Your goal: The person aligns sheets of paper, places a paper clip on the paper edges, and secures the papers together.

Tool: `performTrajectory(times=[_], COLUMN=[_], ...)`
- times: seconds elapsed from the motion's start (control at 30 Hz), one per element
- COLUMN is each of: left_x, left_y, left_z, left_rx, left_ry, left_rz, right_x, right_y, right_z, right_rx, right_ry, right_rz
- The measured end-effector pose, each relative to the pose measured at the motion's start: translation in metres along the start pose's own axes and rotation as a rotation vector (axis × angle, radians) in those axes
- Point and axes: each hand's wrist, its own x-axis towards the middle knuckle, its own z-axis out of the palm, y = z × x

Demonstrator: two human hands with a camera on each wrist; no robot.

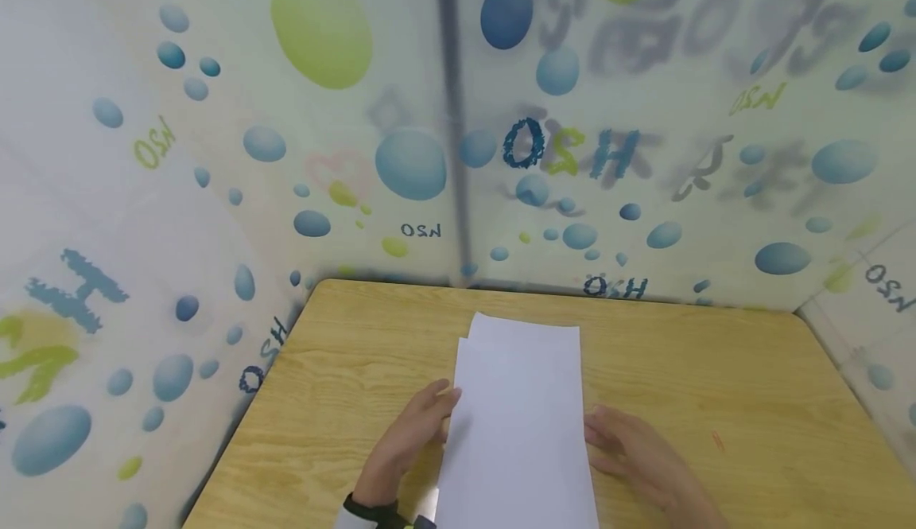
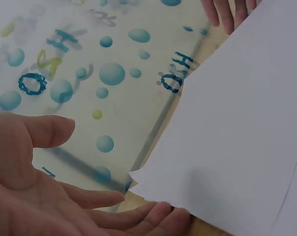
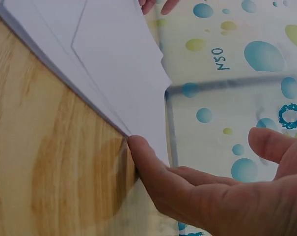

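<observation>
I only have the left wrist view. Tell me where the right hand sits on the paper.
Observer: The right hand lies flat beside the paper's right edge, fingertips touching it.
Operator: Report the sheet's shape.
Observer: In the head view it is a long, narrow strip, apparently folded, with layered edges at its far left corner.
Operator: Say what it lies on.
Observer: A wooden table, walled by bubble-printed panels.

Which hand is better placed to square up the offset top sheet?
Probably left: the left hand has fingertips on the white paper stack beside the offset corner; the right hand sits lower.
</observation>
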Motion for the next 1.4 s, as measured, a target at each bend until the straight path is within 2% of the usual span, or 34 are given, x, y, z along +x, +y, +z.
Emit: performTrajectory(times=[0.23,0.37,0.73,1.07,1.2,1.4], left_x=[-0.001,0.001,0.004,0.003,0.006,0.011], left_y=[0.001,0.001,-0.002,-0.001,-0.005,-0.010], left_z=[-0.001,-0.001,0.004,0.003,0.003,0.003], left_rx=[-0.059,-0.075,-0.053,-0.075,-0.092,-0.129], left_ry=[0.042,0.049,0.074,0.009,-0.032,-0.047], left_rz=[-0.016,-0.026,-0.029,0.008,0.003,-0.023], right_x=[0.001,0.003,0.008,0.002,0.000,0.005], right_y=[0.002,0.003,-0.001,-0.002,0.000,0.002], right_z=[0.000,0.000,0.010,0.014,0.014,0.015], right_rx=[0.055,0.083,0.039,-0.005,0.014,0.071], right_ry=[0.077,0.087,0.182,0.171,0.147,0.083], right_rz=[-0.018,-0.015,0.038,0.035,0.020,-0.007])
